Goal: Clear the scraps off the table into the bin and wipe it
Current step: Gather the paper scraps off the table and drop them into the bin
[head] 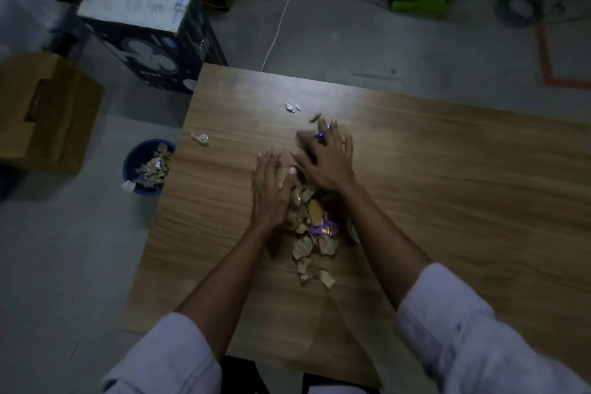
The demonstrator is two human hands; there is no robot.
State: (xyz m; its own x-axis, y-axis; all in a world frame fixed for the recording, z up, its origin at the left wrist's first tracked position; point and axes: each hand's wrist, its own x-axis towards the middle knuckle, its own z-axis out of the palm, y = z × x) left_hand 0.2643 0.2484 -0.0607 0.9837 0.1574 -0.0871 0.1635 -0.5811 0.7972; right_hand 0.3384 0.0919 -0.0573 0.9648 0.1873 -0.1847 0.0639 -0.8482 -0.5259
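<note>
**Scraps half gathered, bin partly filled, wiping not begun**

Progress. The blue bin [147, 166] stands on the floor well to the left of the left hand [270, 189], past the table's edge. It holds torn cardboard and foil bits, with one pale piece hanging over its rim. So part of the clearing looks done.

The bulk is left: a pile of scraps [315, 233] lies on the wooden table [447, 185] between the two hands and forearms. It is torn cardboard pieces with a purple wrapper [324, 229] in the middle.

Strays lie outside the pile:
- a white scrap [292, 105] beyond the right hand [326, 163]
- a small brown bit [315, 118] just past the right fingertips
- a clear wrapper [200, 138] ahead and well left of the left hand, near the table's edge

No cloth shows anywhere in view, so wiping is judged not yet started.

Hands. Neither hand grips anything. The left hand has its fingers straight and together, set against the left flank of the pile. The right hand is spread, palm down, over the pile's far end. It is blurred, so whether it presses on the scraps cannot be told. A small blue-purple piece shows at its fingers.

Orientation of the pile. Its long axis runs away from the person, from a thin loose tail between the forearms up to the thick end under the hands. The bin sits off to the left, roughly square to that axis, so the heap likely needs to go sideways.
</note>
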